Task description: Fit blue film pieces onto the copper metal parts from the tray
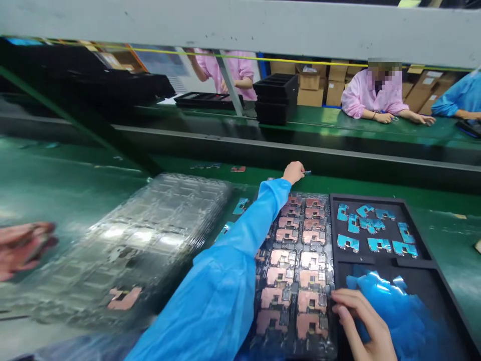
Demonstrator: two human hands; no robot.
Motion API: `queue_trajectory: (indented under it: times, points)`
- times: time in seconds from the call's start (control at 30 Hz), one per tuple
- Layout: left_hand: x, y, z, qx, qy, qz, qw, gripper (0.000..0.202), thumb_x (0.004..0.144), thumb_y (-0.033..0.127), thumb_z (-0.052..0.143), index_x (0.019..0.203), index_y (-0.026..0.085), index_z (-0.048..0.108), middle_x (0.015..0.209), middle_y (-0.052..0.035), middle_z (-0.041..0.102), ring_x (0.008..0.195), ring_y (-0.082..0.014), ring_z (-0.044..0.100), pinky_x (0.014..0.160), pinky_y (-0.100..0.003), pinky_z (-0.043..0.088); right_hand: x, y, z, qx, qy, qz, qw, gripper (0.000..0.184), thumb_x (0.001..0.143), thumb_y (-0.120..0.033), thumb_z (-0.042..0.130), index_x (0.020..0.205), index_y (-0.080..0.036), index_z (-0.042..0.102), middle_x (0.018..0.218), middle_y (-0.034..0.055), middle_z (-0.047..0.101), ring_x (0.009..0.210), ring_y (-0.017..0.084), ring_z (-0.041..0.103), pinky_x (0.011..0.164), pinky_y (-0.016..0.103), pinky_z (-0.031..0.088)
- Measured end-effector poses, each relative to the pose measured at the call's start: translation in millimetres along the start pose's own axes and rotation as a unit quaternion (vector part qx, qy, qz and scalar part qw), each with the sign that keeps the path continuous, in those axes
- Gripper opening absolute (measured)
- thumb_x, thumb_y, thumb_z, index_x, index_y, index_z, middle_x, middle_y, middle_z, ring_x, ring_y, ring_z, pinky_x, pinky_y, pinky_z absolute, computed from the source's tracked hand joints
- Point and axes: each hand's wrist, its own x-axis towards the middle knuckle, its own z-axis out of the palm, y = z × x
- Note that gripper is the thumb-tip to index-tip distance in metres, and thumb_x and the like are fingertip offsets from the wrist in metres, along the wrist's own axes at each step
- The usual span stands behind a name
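The left hand [294, 172], right of upper centre, pinches a small piece [307, 173] between its fingers over the green worktop [376, 186]. At lower right, the right hand [366, 321] has loosely bent fingers at the edge of a clear tray [330, 250]; whether they grip it cannot be told. Copper-coloured boards [305, 277] fill that tray. Beside it, a black tray [417, 264] holds blue boards [347, 242] and blue film [391, 311]. Stacked clear trays [180, 215] stand left of centre.

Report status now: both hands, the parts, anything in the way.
Left hand extended, small part at its fingertips. Right hand at the tray's edge. Copper-coloured parts in rows there; blue sleeve hides some of the tray.
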Motion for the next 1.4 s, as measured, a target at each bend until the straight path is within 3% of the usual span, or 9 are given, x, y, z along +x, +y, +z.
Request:
queue_trajectory:
  times: [0.1, 0.23, 0.37, 0.5, 0.63, 0.77, 0.97, 1.1, 1.4]
  points:
    - [-48, 12, -16.0, -0.089, -0.022, 0.012, 0.996, 0.019, 0.103, 0.029, 0.073, 0.111, 0.013, 0.076, 0.115, -0.0132, 0.080, 0.100, -0.0239, 0.077, 0.091, -0.040, 0.065, 15, -9, -9, 0.001, -0.044, -0.032, 0.999, 0.021, 0.108, -0.038, 0.065, 0.108, -0.028, 0.083, 0.110, 0.0094, 0.081, 0.101, 0.026, 0.080, 0.078, 0.029, 0.068]
    - [-159, 29, -25.0, -0.214, -0.055, 0.040, 0.974, 0.022, 0.098, 0.040, 0.076, 0.103, 0.019, 0.079, 0.103, -0.0093, 0.084, 0.087, -0.0209, 0.079, 0.079, -0.034, 0.066, 36, -31, -9, 0.021, -0.009, 0.003, 1.000, 0.024, 0.109, -0.040, 0.063, 0.123, -0.026, 0.078, 0.118, 0.0104, 0.079, 0.093, 0.023, 0.078, 0.078, 0.033, 0.068]
    - [-264, 47, -16.4, -0.373, -0.035, 0.038, 0.926, 0.021, 0.084, 0.041, 0.086, 0.090, 0.022, 0.080, 0.092, -0.0065, 0.083, 0.082, -0.0238, 0.078, 0.074, -0.035, 0.067, 58, -58, 4, 0.101, 0.031, 0.008, 0.994, 0.035, 0.106, -0.041, 0.069, 0.136, -0.024, 0.070, 0.122, 0.0108, 0.077, 0.097, 0.022, 0.076, 0.081, 0.034, 0.067]
    - [-317, 58, 3.3, -0.396, -0.006, 0.016, 0.918, 0.017, 0.085, 0.038, 0.084, 0.093, 0.024, 0.083, 0.091, -0.0046, 0.082, 0.082, -0.0237, 0.076, 0.075, -0.034, 0.065, 67, -69, 18, 0.145, 0.019, 0.016, 0.989, 0.028, 0.098, -0.042, 0.077, 0.120, -0.024, 0.075, 0.108, 0.0066, 0.077, 0.089, 0.020, 0.074, 0.074, 0.031, 0.065]
    - [-337, 59, 22.0, -0.365, 0.059, 0.003, 0.929, 0.008, 0.085, 0.031, 0.082, 0.088, 0.024, 0.082, 0.081, -0.0010, 0.078, 0.073, -0.0188, 0.070, 0.068, -0.028, 0.058, 59, -64, 26, 0.150, 0.032, 0.020, 0.988, 0.020, 0.097, -0.042, 0.076, 0.098, -0.022, 0.075, 0.090, 0.0021, 0.074, 0.077, 0.018, 0.071, 0.069, 0.028, 0.061]
    - [-347, 60, 35.1, -0.385, 0.062, -0.018, 0.921, 0.010, 0.087, 0.032, 0.081, 0.090, 0.022, 0.081, 0.085, -0.0023, 0.080, 0.076, -0.0197, 0.071, 0.071, -0.029, 0.058, 53, -61, 28, 0.131, 0.060, 0.010, 0.990, 0.026, 0.103, -0.043, 0.068, 0.089, -0.022, 0.073, 0.074, -0.0005, 0.069, 0.066, 0.016, 0.067, 0.064, 0.028, 0.058]
    - [-354, 62, 45.7, -0.419, 0.059, -0.060, 0.904, 0.016, 0.086, 0.038, 0.081, 0.092, 0.024, 0.079, 0.077, -0.0006, 0.075, 0.065, -0.0180, 0.068, 0.061, -0.028, 0.056, 45, -56, 24, 0.116, 0.050, 0.029, 0.992, 0.026, 0.094, -0.047, 0.080, 0.097, -0.022, 0.078, 0.091, 0.0049, 0.079, 0.076, 0.020, 0.074, 0.066, 0.029, 0.062]
    - [-361, 67, 50.1, -0.435, 0.043, -0.072, 0.897, 0.019, 0.087, 0.040, 0.079, 0.084, 0.022, 0.072, 0.064, 0.0028, 0.061, 0.054, -0.0138, 0.056, 0.052, -0.026, 0.047, 36, -44, 22, 0.069, 0.092, 0.004, 0.993, 0.032, 0.098, -0.051, 0.076, 0.090, -0.021, 0.078, 0.078, 0.0036, 0.075, 0.064, 0.019, 0.070, 0.059, 0.027, 0.060]
    - [-367, 69, 53.7, -0.388, 0.095, -0.003, 0.917, 0.026, 0.098, 0.031, 0.062, 0.074, 0.020, 0.057, 0.071, 0.0010, 0.059, 0.067, -0.0136, 0.055, 0.066, -0.026, 0.044, 22, -33, 20, 0.048, 0.083, -0.052, 0.994, 0.026, 0.096, -0.048, 0.081, 0.093, -0.022, 0.079, 0.085, 0.0034, 0.078, 0.065, 0.017, 0.072, 0.062, 0.024, 0.062]
